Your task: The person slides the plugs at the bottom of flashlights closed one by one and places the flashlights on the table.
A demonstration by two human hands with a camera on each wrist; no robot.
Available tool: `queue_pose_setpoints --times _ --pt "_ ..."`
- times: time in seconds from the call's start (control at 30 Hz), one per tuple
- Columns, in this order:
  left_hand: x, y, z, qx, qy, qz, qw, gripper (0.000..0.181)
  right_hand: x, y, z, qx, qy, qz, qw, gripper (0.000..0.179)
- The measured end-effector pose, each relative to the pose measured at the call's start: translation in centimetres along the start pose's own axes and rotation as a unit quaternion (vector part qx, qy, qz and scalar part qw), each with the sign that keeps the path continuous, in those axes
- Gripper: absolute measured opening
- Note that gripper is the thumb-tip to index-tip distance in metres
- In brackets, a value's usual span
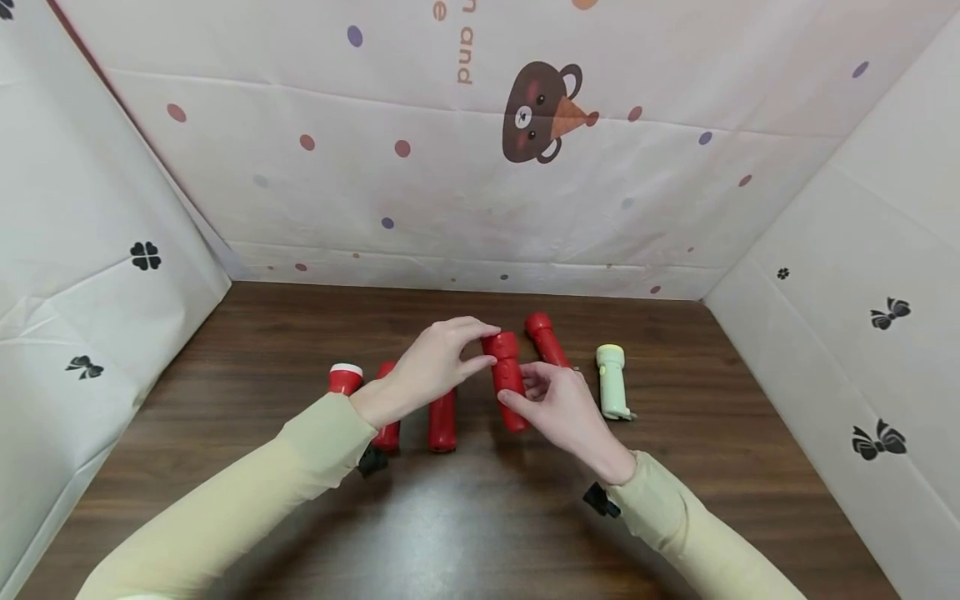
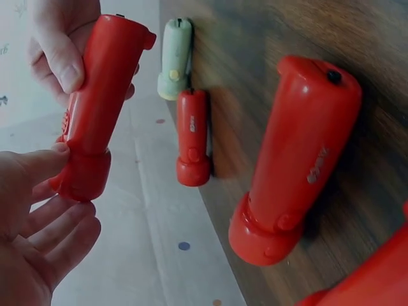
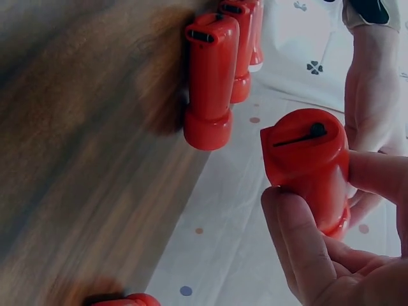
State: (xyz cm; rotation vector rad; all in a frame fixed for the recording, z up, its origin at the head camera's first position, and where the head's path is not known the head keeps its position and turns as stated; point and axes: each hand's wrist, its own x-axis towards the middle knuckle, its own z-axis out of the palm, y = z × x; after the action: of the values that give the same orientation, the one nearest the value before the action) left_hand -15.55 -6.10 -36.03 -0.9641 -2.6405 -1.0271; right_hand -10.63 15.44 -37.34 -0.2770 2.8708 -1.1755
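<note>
Between both hands, raised off the table, is a red flashlight with its head end pointing away. My right hand grips its barrel near the tail, thumb on one side and fingers on the other. At the head end, my left hand holds it, with the thumb by the side switch and fingers at the rim in the left wrist view. The tail cap of the held flashlight shows a dark slot in the right wrist view. Another red flashlight lies just beyond my right hand, partly hidden by it.
Left of the held one lie a red flashlight, another red flashlight half covered by my left wrist, and a red one with a white rim. A pale green flashlight lies at right. Printed sheets wall the wooden table.
</note>
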Motion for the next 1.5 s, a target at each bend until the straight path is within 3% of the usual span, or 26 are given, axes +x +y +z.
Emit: queue_pose_setpoints --times 0.17,0.43,0.97,1.5 --pt "0.4 -0.7 0.0 0.009 -0.029 -0.019 0.9993 0.047 0.5 -0.2 0.4 -0.017 -0.007 0.003 0.9998 0.035" --pt "0.8 -1.8 0.4 0.007 -0.080 -0.059 0.9950 0.045 1.1 0.2 1.6 0.005 -0.020 0.017 0.9996 0.031" --pt "1.1 -3.2 0.8 -0.015 -0.127 -0.102 0.9866 0.043 1.5 0.4 2.8 -0.022 -0.028 0.024 0.9991 0.030" --pt "1.7 -4.0 1.9 -0.001 -0.158 -0.103 0.9820 0.040 1.5 0.7 3.9 -0.067 -0.023 0.025 0.9972 0.030"
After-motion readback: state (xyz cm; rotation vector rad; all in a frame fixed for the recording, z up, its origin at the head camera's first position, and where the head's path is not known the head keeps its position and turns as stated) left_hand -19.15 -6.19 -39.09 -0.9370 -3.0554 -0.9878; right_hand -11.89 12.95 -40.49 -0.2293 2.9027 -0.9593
